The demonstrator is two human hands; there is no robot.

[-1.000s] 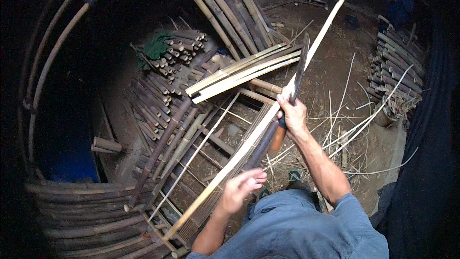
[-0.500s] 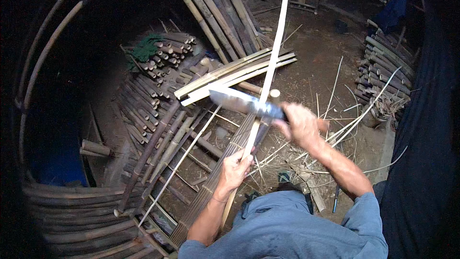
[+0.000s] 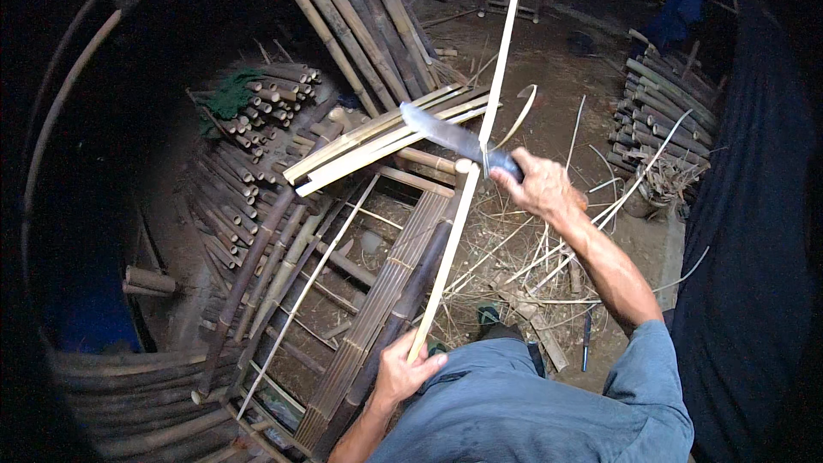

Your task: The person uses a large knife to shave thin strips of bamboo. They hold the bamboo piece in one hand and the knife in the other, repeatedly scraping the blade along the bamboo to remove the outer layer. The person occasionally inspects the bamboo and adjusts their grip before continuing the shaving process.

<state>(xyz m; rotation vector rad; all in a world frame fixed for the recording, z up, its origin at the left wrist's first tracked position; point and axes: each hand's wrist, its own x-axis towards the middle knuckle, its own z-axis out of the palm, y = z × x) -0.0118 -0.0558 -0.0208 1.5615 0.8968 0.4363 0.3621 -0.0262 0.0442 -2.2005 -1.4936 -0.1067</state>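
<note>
My left hand (image 3: 405, 371) grips the lower end of a long pale bamboo strip (image 3: 467, 189), which stands almost upright and runs to the frame's top. My right hand (image 3: 542, 186) holds a big knife (image 3: 446, 134) by its handle; the grey blade points left and crosses the strip at about mid height. The blade's edge meets the strip where a thin sliver curls off to the right.
A flat woven bamboo panel (image 3: 377, 309) lies on the dirt floor under the strip. Split pale slats (image 3: 377, 141) and stacks of round bamboo poles (image 3: 249, 171) lie to the left, more poles (image 3: 664, 111) at right. Thin shavings litter the ground near my feet.
The strip has swung from a slant to nearly upright. My right hand has turned the knife from along the strip to across it. My left hand has slid to the strip's lower end.
</note>
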